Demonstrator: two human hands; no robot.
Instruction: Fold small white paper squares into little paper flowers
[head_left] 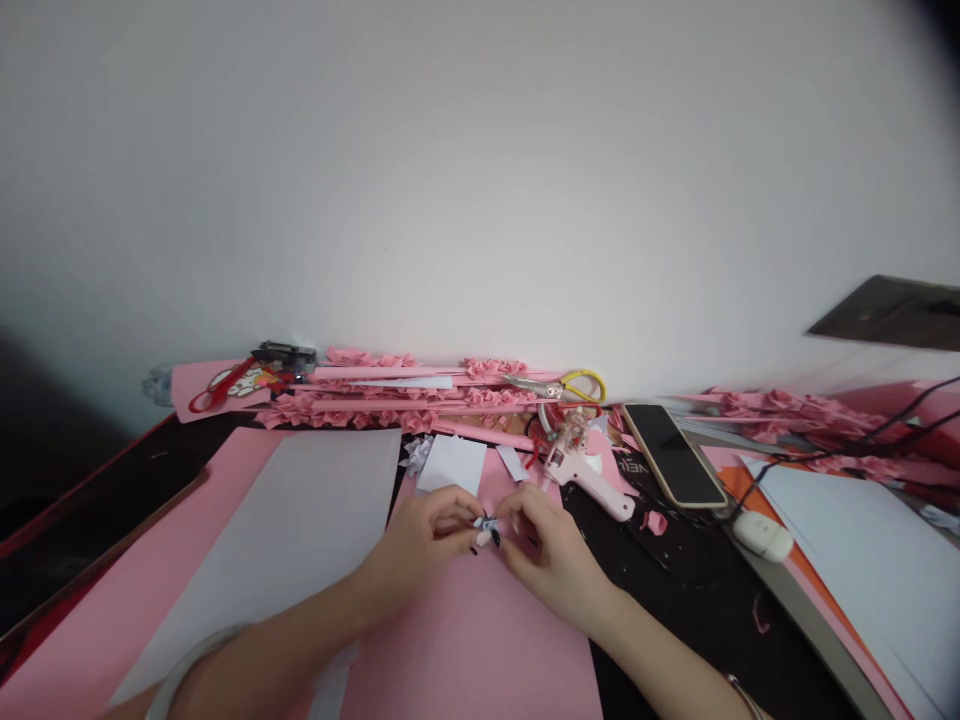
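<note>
Between my two hands is a small folded paper flower (486, 524), pale blue-white. My left hand (427, 540) pinches it from the left, thumb and fingers closed on its edge. From the other side my right hand (551, 550) pinches it too, with dark nails showing. Both hands hover over a pink paper sheet (480, 630). Just beyond them lie a white paper square (454, 464) and a small white paper strip (512, 462). Folded white paper flowers (416, 455) sit left of the square. A pink glue gun (592, 482) rests right of my right hand.
Pink paper flower stems (420, 398) line the wall, with yellow-handled scissors (577, 386) and red-handled scissors (225, 385) on top. A phone (675, 455), a white earbud case (763, 536) and cables lie right. Large white sheets (300, 530) cover the left; more paper (847, 550) lies far right.
</note>
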